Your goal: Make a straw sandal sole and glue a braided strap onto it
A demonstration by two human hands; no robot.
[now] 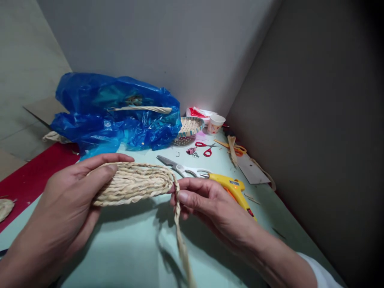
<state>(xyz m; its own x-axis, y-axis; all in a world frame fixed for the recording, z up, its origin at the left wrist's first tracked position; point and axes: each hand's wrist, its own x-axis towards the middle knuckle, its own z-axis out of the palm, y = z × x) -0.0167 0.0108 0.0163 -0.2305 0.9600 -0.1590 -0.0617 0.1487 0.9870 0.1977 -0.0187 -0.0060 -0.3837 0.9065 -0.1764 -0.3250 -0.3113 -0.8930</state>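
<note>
An oval mat of coiled straw braid (pixel 138 182) is held above the table, its long side running left to right. My left hand (pixel 75 196) grips its left end, thumb on top and fingers beneath. From the mat's right end a loose straw braid (pixel 179 224) hangs down towards me. Thumb and fingers of my right hand (pixel 201 198) pinch that braid close to where it meets the mat's edge. Just behind my right hand lie a yellow glue gun (pixel 229 182) and white-handled scissors (pixel 180 167).
A crumpled blue plastic bag (pixel 120 116) with a straw strand (pixel 147 109) on it fills the back left. Near the wall stand a woven basket (pixel 192 126) and a paper cup (pixel 216 124). Red scissors (pixel 207 148) and orange scissors (pixel 238 150) lie at the right.
</note>
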